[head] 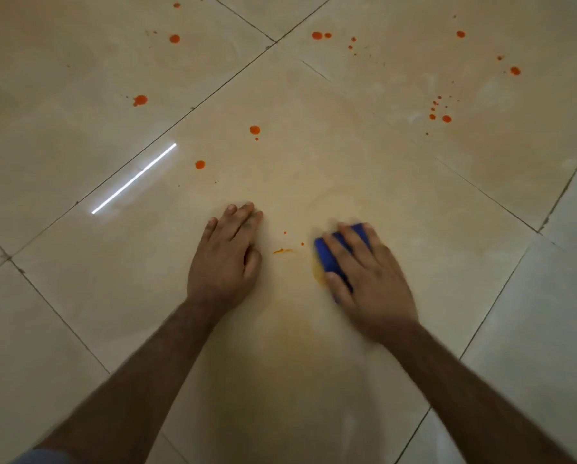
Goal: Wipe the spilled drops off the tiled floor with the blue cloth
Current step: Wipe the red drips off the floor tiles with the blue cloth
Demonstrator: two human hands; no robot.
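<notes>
My right hand [367, 272] presses a folded blue cloth [327, 254] flat against the beige tiled floor [313, 155]; fingers cover most of the cloth. My left hand [226, 256] lies palm down on the same tile, fingers together, holding nothing. Between the two hands sits a thin orange smear [282, 251] with two tiny specks above it. A faint orange stain shows at the cloth's near-left edge. Round orange drops [254, 129] dot the tile ahead, another drop [200, 164] lies left of it. Further drops are scattered at the far left [140, 100] and far right [446, 118].
Dark grout lines [193, 110] cross the floor diagonally. A bright strip of reflected light [134, 178] lies on the glossy tile left of my left hand. Lighter tiles [548, 313] fill the right side.
</notes>
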